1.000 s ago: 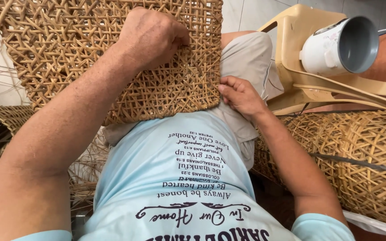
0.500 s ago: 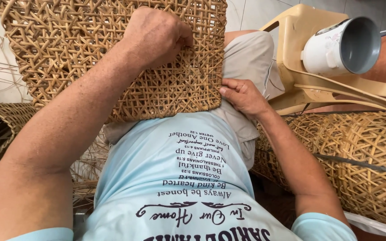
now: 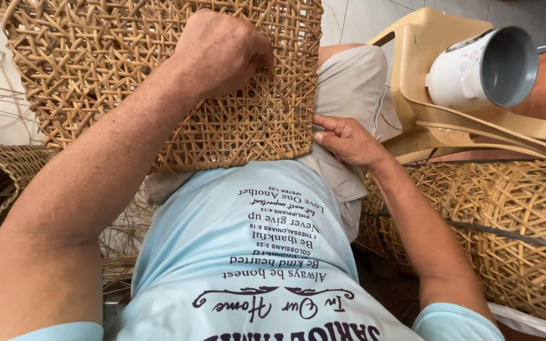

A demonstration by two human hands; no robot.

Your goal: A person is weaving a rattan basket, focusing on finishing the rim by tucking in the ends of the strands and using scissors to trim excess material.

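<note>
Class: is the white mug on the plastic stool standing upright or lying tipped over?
Tipped. The white mug lies sideways on the stool, its open mouth facing right.

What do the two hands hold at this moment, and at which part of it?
Both hold the woven rattan basket on the lap. The left hand presses on its open-weave face, fingers at the strands. The right hand grips its lower right corner edge.

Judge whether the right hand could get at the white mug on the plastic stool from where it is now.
Probably yes: the right hand rests at the woven panel edge, with only open space toward the white mug.
</note>
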